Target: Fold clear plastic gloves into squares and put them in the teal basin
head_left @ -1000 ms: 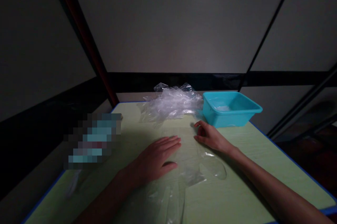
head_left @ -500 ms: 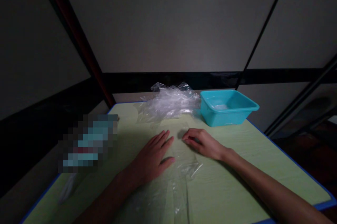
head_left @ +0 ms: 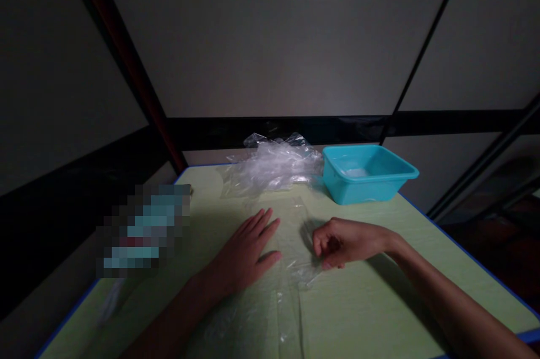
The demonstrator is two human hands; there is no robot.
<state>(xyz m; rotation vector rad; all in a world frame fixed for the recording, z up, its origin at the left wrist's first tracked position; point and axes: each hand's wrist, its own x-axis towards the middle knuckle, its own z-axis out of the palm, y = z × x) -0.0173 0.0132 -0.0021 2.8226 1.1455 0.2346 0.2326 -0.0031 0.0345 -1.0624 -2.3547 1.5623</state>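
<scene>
While plastic (head_left: 293, 238) lies under open left hand (head_left: 248, 249); right hand (head_left: 340, 242) curled at its edge, grip unclear

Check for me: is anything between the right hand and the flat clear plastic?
Nothing visible is in the way: the right hand, fingers curled, is at the right edge of the flat clear plastic. The left hand lies over its left part; the blue tub and crumpled plastic sit farther back.

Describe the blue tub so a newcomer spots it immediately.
Find the pale green table with the blue edging. At its far right side, beyond the right hand, sits an open, rectangular tub. Its solid turquoise walls set it apart from the crumpled clear plastic beside it.
</scene>
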